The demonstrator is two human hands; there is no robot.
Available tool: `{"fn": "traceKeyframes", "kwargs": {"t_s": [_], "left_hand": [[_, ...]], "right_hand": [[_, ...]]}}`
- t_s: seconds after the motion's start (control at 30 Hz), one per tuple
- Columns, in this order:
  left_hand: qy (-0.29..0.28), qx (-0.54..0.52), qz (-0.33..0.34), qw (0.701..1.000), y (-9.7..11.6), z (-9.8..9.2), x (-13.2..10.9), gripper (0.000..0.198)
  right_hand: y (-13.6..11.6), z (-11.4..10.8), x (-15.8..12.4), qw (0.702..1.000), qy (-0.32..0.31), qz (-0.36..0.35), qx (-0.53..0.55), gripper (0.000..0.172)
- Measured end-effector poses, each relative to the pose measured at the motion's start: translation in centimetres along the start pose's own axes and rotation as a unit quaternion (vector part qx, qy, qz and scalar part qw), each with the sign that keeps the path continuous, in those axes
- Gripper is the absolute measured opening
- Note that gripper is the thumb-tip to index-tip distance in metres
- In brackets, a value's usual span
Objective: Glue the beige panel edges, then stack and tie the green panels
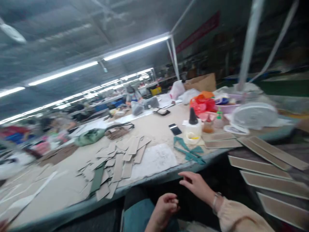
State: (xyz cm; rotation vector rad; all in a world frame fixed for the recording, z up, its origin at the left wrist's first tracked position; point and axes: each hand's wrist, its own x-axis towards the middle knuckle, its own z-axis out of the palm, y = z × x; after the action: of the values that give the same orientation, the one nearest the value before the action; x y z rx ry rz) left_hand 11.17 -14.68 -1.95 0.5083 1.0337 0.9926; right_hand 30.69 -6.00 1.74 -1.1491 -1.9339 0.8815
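My left hand (166, 206) is over my lap below the table edge, its fingers curled in, with nothing showing in them. My right hand (196, 185) hovers just off the table's front edge, thumb and forefinger apart, and holds nothing I can see. Nearest to it on the table are teal strips (189, 151) and a white sheet (156, 159). Left of the sheet lies a loose heap of beige rectangular pieces (118, 167), with a dark green piece (98, 178) among them. Longer beige panels (272, 183) are laid out at my right.
A white bottle with a black cap (193, 129) stands behind the teal strips, near a phone (174, 129). Further right are a red bag (202, 103), a small green-topped bottle (219, 119) and a white fan-like round object (254, 114). Other people (132, 95) sit farther back.
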Motion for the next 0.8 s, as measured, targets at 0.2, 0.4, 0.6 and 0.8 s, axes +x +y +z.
{"fn": "traceKeyframes", "kwargs": {"t_s": [0.2,0.4,0.6,0.8], "left_hand": [[0.12,0.252,0.129,0.952,3.2,-2.1,0.7,0.033],[0.268,0.323,0.222,0.88,14.6,-9.1,0.2,0.041],[0.385,0.444,0.188,0.787,24.4,-14.1,3.3,0.042],[0.44,0.563,0.088,0.694,28.6,-14.2,9.5,0.052]], "right_hand": [[4.1,0.9,5.9,0.996,0.05,-0.063,-0.037,0.034],[8.4,3.0,11.8,0.965,0.091,-0.153,-0.19,0.042],[11.6,4.8,12.3,0.932,0.093,-0.207,-0.281,0.04],[12.7,4.9,11.8,0.929,0.097,-0.203,-0.295,0.035]]}}
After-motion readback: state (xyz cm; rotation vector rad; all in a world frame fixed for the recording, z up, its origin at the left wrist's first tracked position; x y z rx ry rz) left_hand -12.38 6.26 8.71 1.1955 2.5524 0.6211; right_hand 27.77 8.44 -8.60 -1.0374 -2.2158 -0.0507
